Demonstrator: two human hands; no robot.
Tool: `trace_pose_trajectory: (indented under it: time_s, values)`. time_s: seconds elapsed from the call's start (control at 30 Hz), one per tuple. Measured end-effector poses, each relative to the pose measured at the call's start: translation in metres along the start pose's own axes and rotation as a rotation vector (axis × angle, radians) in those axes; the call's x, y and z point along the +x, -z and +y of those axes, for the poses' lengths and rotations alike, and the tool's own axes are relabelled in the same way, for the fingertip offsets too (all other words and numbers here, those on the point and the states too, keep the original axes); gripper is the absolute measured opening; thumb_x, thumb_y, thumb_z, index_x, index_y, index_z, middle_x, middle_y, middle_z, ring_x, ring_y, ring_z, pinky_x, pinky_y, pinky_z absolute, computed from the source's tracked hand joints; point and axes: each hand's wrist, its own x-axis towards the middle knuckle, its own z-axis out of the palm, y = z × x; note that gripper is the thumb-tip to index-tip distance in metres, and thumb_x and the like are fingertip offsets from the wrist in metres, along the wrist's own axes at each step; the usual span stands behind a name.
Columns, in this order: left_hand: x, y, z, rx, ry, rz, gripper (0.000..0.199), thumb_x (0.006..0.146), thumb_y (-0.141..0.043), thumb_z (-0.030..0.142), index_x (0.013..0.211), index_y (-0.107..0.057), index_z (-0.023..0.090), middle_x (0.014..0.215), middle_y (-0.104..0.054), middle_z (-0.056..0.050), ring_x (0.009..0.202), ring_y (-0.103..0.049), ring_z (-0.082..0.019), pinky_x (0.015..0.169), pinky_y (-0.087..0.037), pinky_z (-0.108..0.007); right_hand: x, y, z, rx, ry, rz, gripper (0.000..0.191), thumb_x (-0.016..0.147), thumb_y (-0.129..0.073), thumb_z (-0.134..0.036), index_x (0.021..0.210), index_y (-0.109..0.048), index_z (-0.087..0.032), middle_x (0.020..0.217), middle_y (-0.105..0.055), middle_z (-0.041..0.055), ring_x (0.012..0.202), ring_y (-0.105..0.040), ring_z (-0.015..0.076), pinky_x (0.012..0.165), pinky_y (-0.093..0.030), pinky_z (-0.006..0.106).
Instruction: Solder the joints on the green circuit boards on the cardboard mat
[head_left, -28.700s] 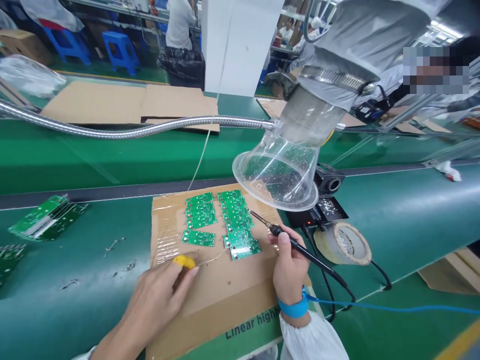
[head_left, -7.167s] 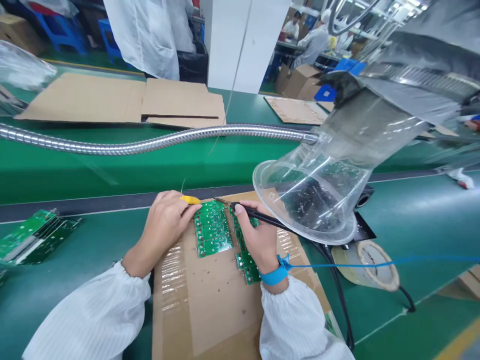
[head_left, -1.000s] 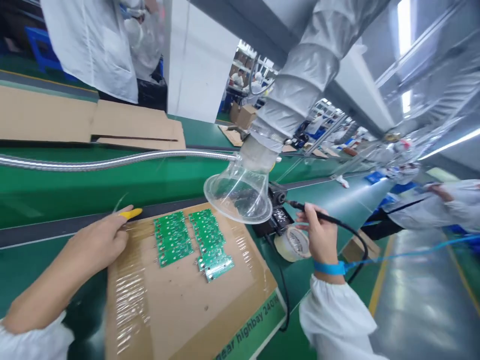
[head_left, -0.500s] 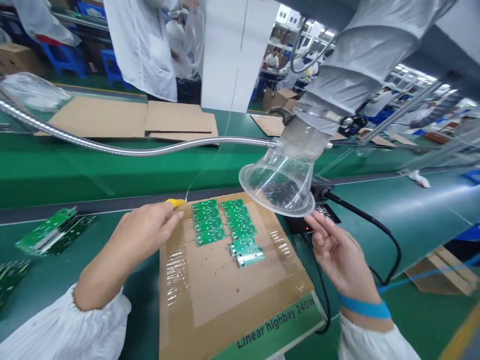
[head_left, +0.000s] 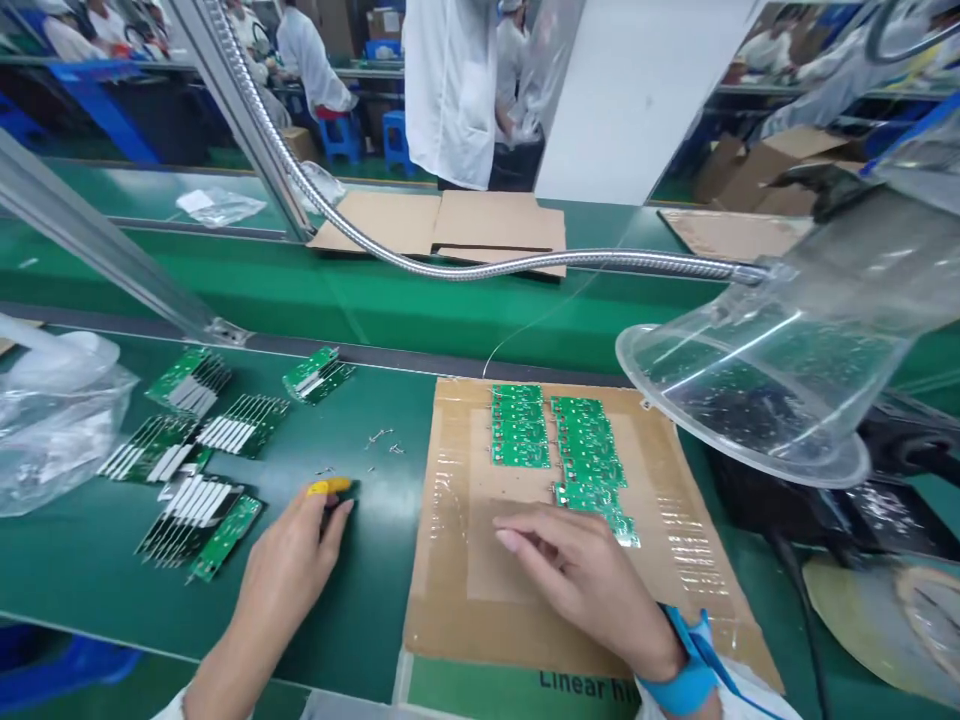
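Note:
My left hand (head_left: pixel 292 560) rests on the green bench mat (head_left: pixel 90 620), closed around a small yellow-handled tool (head_left: pixel 328 486), and its metal end is hidden in my fingers. My right hand (head_left: pixel 570 575) lies open, holding nothing, just above a tape-covered cardboard sheet (head_left: pixel 450 610). Its fingertips are close to two rows of green circuit boards (head_left: pixel 589 450) on the sheet, and a blue wrist strap (head_left: pixel 686 672) circles its wrist. Between my hands, small metal clippings (head_left: pixel 379 440) lie on the mat.
Several green boards with metal pins (head_left: pixel 199 510) lie left of the cardboard, next to a clear plastic bag (head_left: pixel 52 425). A clear fume hood (head_left: pixel 742 400) on a flexible metal hose (head_left: pixel 525 265) hangs at right, above a tape roll (head_left: pixel 892 620). A person in white (head_left: pixel 450 90) stands beyond the belt.
My view has swung left. My left hand has moved left off the cardboard onto the mat. My right hand, open and without the soldering iron, has dropped lower over the sheet.

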Motion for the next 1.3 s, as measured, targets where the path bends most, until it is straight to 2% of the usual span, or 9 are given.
trace_pose_trajectory:
  time_s: [0.23, 0.37, 0.5, 0.67, 0.9, 1.0, 1.07, 1.17, 1.3]
  values:
    - [0.034, -0.01, 0.0, -0.072, -0.161, 0.02, 0.033, 0.104, -0.04, 0.042, 0.089, -0.062, 0.022, 0.087, -0.071, -0.004, 0.068, -0.065, -0.017, 0.053, -0.033, -0.028, 0.005, -0.022, -0.003, 0.076, -0.037, -0.085, 0.018, 0.102, -0.058, -0.029, 0.1, -0.076, -0.025, 0.083, -0.078, -0.0023, 0.063, -0.065, 0.0115, 0.06, -0.047, 0.025]
    - [0.036, -0.003, 0.008, -0.217, -0.074, 0.004, 0.038, 0.099, -0.042, 0.049, 0.076, -0.059, 0.023, 0.075, -0.069, -0.003, 0.06, -0.061, -0.017, 0.052, -0.029, -0.028, 0.009, -0.034, -0.004, 0.082, -0.103, -0.05, 0.016, 0.101, -0.06, -0.028, 0.105, -0.076, -0.026, 0.084, -0.078, -0.0026, 0.065, -0.067, 0.0124, 0.063, -0.049, 0.025]
    - [0.035, 0.01, 0.051, -0.62, 0.155, -0.217, 0.048, 0.087, -0.05, 0.064, 0.062, -0.047, 0.024, 0.053, -0.053, 0.002, 0.05, -0.051, -0.015, 0.052, -0.035, -0.027, 0.015, -0.046, -0.005, 0.052, -0.11, 0.001, 0.022, 0.098, -0.066, -0.029, 0.119, -0.069, -0.025, 0.095, -0.08, -0.0001, 0.08, -0.074, 0.0162, 0.073, -0.052, 0.025]
    - [0.049, 0.018, 0.113, -1.052, 0.268, -0.635, 0.043, 0.069, -0.057, 0.066, 0.066, -0.051, 0.023, 0.051, -0.055, 0.002, 0.046, -0.051, -0.014, 0.049, -0.04, -0.026, 0.014, -0.052, 0.001, -0.171, -0.038, 0.035, 0.01, 0.102, -0.061, -0.026, 0.096, -0.068, -0.025, 0.086, -0.078, -0.0024, 0.076, -0.073, 0.0161, 0.07, -0.044, 0.026]
    - [0.066, 0.003, 0.134, -1.091, 0.179, -0.677, 0.037, 0.07, -0.064, 0.056, 0.067, -0.05, 0.022, 0.051, -0.059, 0.001, 0.046, -0.055, -0.012, 0.047, -0.039, -0.023, 0.004, -0.038, 0.008, -0.236, -0.064, 0.175, 0.01, 0.099, -0.058, -0.02, 0.09, -0.062, -0.024, 0.081, -0.074, -0.0012, 0.072, -0.069, 0.0174, 0.065, -0.037, 0.029]
    - [0.068, 0.001, 0.135, -1.103, 0.068, -0.729, 0.042, 0.083, -0.059, 0.06, 0.068, -0.053, 0.021, 0.054, -0.063, -0.001, 0.048, -0.058, -0.013, 0.049, -0.045, -0.023, 0.006, -0.027, 0.006, -0.043, -0.177, 0.153, 0.018, 0.099, -0.052, -0.023, 0.083, -0.061, -0.022, 0.078, -0.072, 0.001, 0.071, -0.067, 0.0169, 0.065, -0.038, 0.029]
    - [0.068, 0.001, 0.134, -1.067, -0.094, -0.624, 0.042, 0.092, -0.056, 0.057, 0.072, -0.061, 0.02, 0.062, -0.07, -0.003, 0.056, -0.065, -0.014, 0.054, -0.05, -0.024, 0.008, -0.02, 0.006, 0.294, -0.396, 0.151, 0.023, 0.098, -0.053, -0.033, 0.078, -0.058, -0.022, 0.069, -0.069, -0.0001, 0.063, -0.063, 0.014, 0.06, -0.04, 0.026]
    - [0.067, 0.004, 0.131, -0.913, -0.501, -0.193, 0.018, 0.095, -0.064, 0.039, 0.094, -0.073, 0.024, 0.086, -0.079, -0.001, 0.074, -0.074, -0.014, 0.068, -0.056, -0.022, 0.012, -0.011, 0.008, 0.834, -0.706, 0.11, 0.031, 0.091, -0.06, -0.049, 0.077, -0.054, -0.022, 0.059, -0.062, -0.0038, 0.047, -0.053, 0.0089, 0.045, -0.035, 0.021]
    - [0.068, 0.006, 0.128, -0.731, -0.847, 0.189, 0.018, 0.093, -0.069, 0.02, 0.109, -0.072, 0.027, 0.097, -0.081, 0.001, 0.08, -0.076, -0.013, 0.077, -0.056, -0.022, 0.012, -0.01, 0.01, 1.163, -0.839, 0.046, 0.034, 0.08, -0.071, -0.051, 0.074, -0.057, -0.02, 0.056, -0.062, -0.0055, 0.041, -0.05, 0.0057, 0.037, -0.027, 0.018]
